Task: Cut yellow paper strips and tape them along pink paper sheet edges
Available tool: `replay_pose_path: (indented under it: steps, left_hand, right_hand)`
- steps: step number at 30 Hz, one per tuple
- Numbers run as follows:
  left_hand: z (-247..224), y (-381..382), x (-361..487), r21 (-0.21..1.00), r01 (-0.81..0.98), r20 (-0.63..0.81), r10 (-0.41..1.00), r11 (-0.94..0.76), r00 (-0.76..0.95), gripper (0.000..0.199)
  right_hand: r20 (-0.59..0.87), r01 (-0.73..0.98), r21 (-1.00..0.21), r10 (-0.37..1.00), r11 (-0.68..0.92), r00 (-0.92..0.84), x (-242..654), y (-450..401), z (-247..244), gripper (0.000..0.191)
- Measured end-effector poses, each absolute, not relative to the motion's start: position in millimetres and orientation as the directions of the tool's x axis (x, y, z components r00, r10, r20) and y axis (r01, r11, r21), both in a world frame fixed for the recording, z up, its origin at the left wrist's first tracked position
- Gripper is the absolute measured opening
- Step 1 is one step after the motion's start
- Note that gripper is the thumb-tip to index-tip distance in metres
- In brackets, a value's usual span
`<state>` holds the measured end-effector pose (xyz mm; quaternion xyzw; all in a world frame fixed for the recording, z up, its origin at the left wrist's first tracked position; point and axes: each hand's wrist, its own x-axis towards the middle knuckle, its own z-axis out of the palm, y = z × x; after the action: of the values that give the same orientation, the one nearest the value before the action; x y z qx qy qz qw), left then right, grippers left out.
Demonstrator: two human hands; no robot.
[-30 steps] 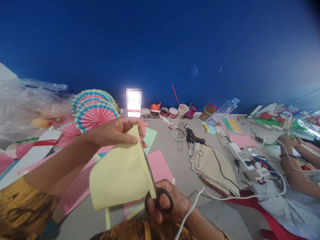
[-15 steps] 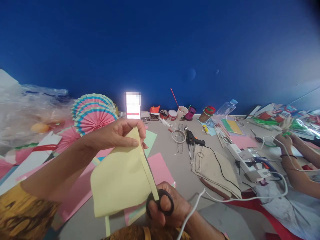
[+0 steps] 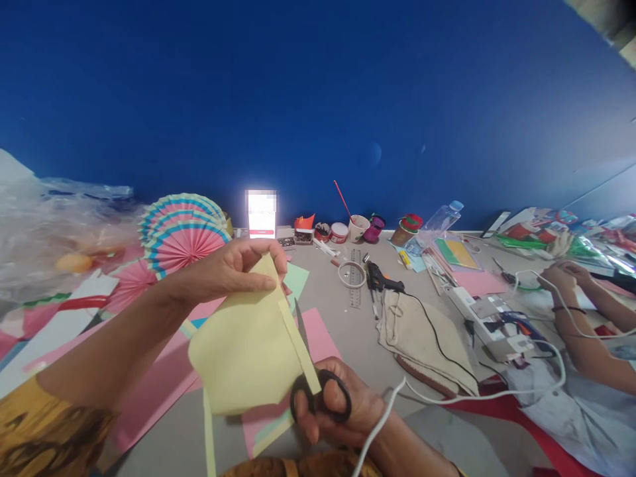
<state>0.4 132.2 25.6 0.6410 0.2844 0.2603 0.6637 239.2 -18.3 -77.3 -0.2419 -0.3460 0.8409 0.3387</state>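
Observation:
My left hand [image 3: 248, 268] pinches the top of a pale yellow paper sheet [image 3: 243, 358], thumb in front and fingers behind. My right hand [image 3: 342, 404] has its thumb and fingers through the black handles of a pair of scissors [image 3: 304, 331]. The blades point up along the sheet's right edge and are parted, one showing beside the paper. A narrow yellow strip [image 3: 301, 354] hangs along that edge, its lower end over the scissor handles. Another thin yellow strip [image 3: 208, 430] hangs below the sheet on the left.
Pink paper [image 3: 154, 391] lies under my left arm, near pleated paper fans [image 3: 191, 248]. A lit phone [image 3: 262, 215] stands against the blue wall. A glue gun [image 3: 382, 277], tape ring [image 3: 352, 273], folded cloth [image 3: 424, 338] and power strip [image 3: 489, 324] lie rightward. Another person's hands [image 3: 564, 275] work at far right.
The scissor handles have spread and a blade now shows right of the yellow paper. The sheet's lower edge has lifted and shifted slightly right. My left hand keeps its pinch.

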Motion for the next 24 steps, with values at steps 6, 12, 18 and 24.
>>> replay_pose_path:
  steps: [6, 12, 18, 24]
  left_hand:
    - [27, 132, 3, 0.997, 0.068, -0.072, 0.698, 0.034, 0.712, 0.027]
    - [32, 130, 8, 0.993, 0.104, -0.106, 0.754, 0.051, 0.648, 0.027]
    - [32, 129, 9, 0.993, 0.118, -0.103, 0.735, 0.032, 0.67, 0.027]
    - [31, 130, 13, 0.996, 0.087, -0.057, 0.718, -0.005, 0.694, 0.028]
  right_hand:
    - [-0.147, -0.469, -0.709, 0.761, -0.527, -0.632, 239, -17, -78, 0.074]
    - [-0.104, -0.436, -0.77, 0.765, -0.466, -0.635, 245, -16, -79, 0.074]
    - [-0.106, -0.405, -0.794, 0.759, -0.454, -0.642, 249, -15, -78, 0.075]
    - [-0.117, -0.295, -0.887, 0.791, -0.356, -0.601, 249, -14, -69, 0.072]
